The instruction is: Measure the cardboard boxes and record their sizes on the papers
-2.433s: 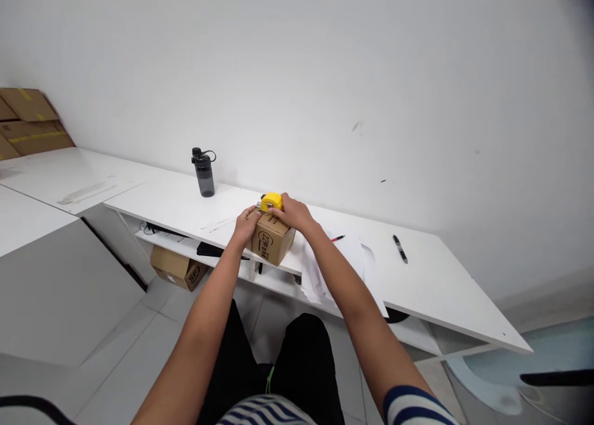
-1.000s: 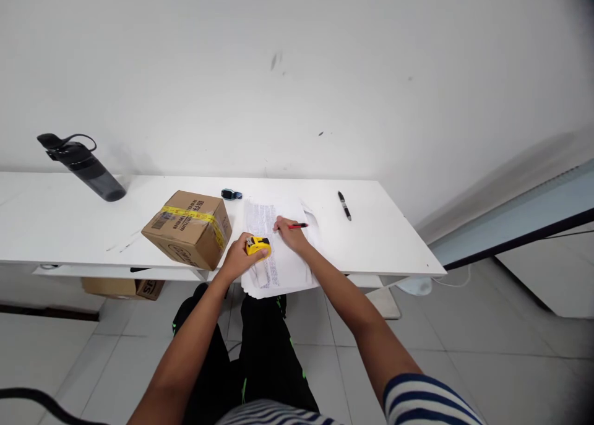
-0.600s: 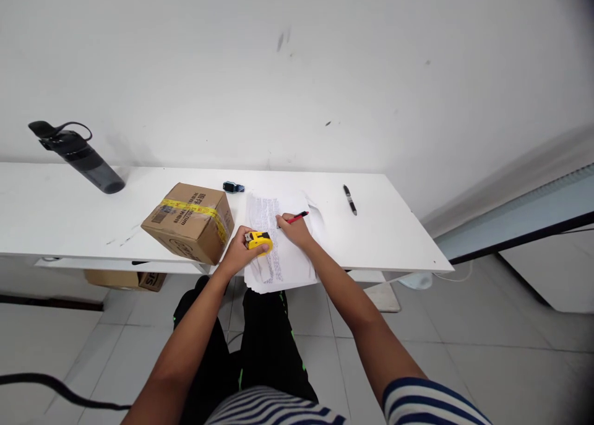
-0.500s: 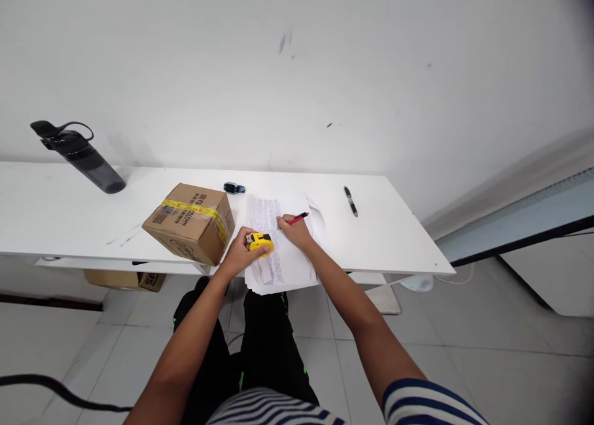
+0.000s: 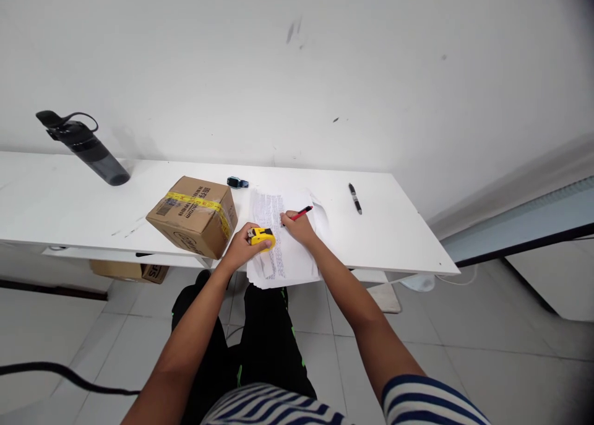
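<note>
My left hand (image 5: 241, 247) is closed around a yellow tape measure (image 5: 262, 236) and rests on a stack of printed paper sheets (image 5: 284, 258) at the front edge of the white table (image 5: 385, 233). My right hand (image 5: 299, 227) grips a red pen (image 5: 301, 213) with its tip down on the same sheets. A brown cardboard box (image 5: 193, 214) sealed with yellow tape sits just left of my left hand.
A dark water bottle (image 5: 88, 148) stands at the back left. A small dark blue object (image 5: 237, 182) lies behind the box, and a black marker (image 5: 355, 198) lies to the right of the paper. Another cardboard box (image 5: 130, 270) sits under the table. White wall behind.
Earlier both hands held the tape measure against the box. Since then the left hand brought the tape measure to the paper and the right hand took the red pen; lately only slight shifts.
</note>
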Available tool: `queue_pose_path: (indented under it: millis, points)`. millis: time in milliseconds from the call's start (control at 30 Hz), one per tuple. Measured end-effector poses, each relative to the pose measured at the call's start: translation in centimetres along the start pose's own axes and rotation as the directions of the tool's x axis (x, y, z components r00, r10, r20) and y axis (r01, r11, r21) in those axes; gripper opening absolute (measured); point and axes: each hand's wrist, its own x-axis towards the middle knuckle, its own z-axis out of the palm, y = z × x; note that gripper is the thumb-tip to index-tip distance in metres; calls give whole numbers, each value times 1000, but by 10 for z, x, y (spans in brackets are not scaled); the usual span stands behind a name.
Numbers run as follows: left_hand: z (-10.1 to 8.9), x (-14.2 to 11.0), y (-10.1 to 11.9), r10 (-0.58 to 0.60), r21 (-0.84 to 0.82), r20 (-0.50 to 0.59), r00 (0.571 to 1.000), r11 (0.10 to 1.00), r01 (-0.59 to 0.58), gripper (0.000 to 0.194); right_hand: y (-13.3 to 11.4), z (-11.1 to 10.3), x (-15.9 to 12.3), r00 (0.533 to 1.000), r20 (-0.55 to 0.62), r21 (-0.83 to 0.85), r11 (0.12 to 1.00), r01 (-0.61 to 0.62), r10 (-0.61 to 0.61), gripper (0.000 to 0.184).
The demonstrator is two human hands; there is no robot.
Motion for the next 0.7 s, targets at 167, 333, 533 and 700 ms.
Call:
queue_pose_path:
  millis: [167, 333, 533, 700]
  points:
    - [1, 0, -1, 5, 15, -28, 1000, 1000, -5, 49, 1, 0, 0, 1000, -5, -16, 1000, 22, -22, 36]
    - [3, -1, 0, -4, 65, -70, 998, 998, 8, 50, 1, 1, -2, 997, -69, -11, 1000, 15, -16, 38]
    - [4, -1, 0, 10, 44, -93, 996, 999, -6, 52, 2, 0, -1, 1000, -12, 14, 1000, 2, -1, 36]
    - [3, -1, -2, 44, 64, -59, 997, 997, -40, 50, 4, 1, -1, 998, -62, 5, 1000, 4, -4, 38]
